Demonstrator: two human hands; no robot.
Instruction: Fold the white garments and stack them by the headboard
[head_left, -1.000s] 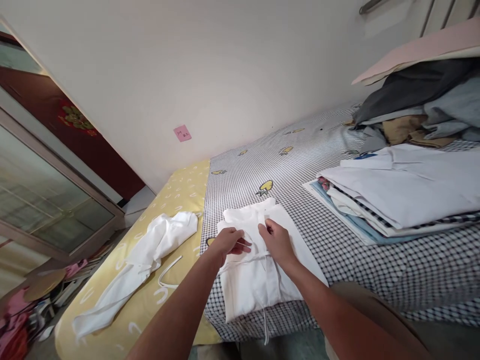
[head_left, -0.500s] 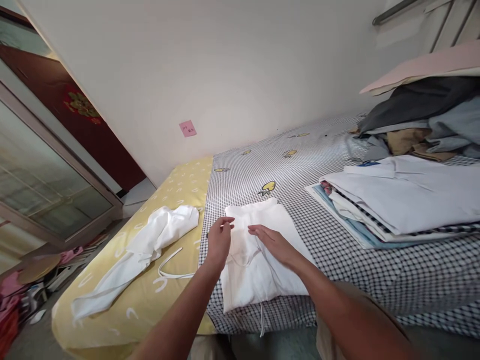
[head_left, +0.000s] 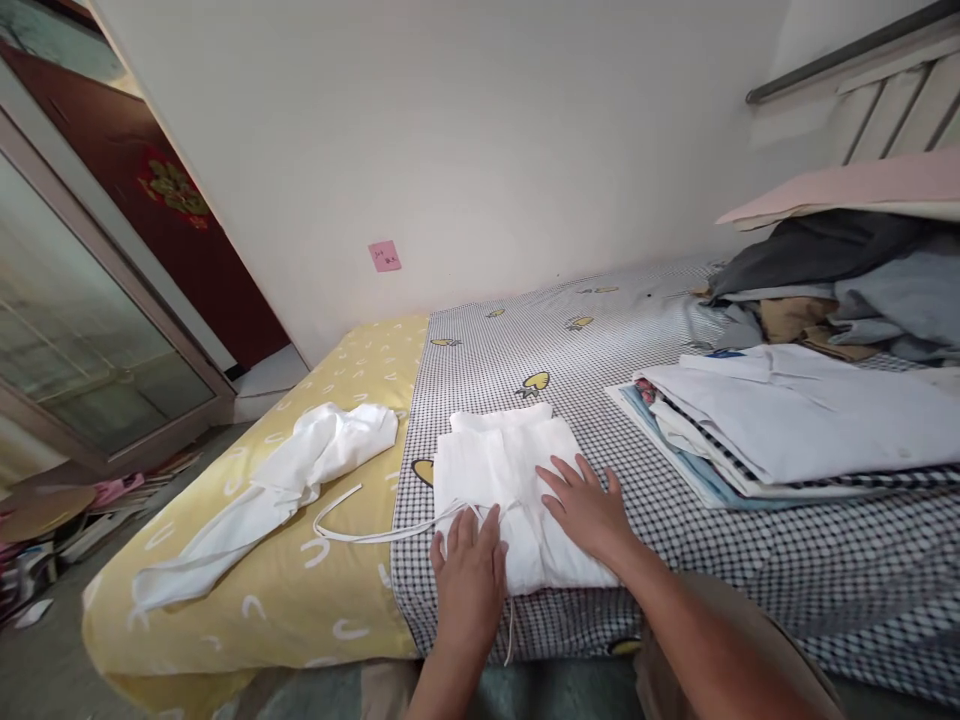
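A folded white garment [head_left: 495, 465] is pressed flat on the checked bed sheet [head_left: 675, 545] near its front edge by the left hand [head_left: 470, 572] and right hand [head_left: 589, 508]. The fingers [head_left: 474, 528] are laid out straight, with nothing gripped. A pink note [head_left: 385, 256] is stuck on the wall, its writing too small to be read.

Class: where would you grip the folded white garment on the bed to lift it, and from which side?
Likely its two side edges, coming in from left and right and scooping underneath. The garment lies flat as a soft rectangle, so a one-point grip would spill the fold. A loose tie trails off its left side.
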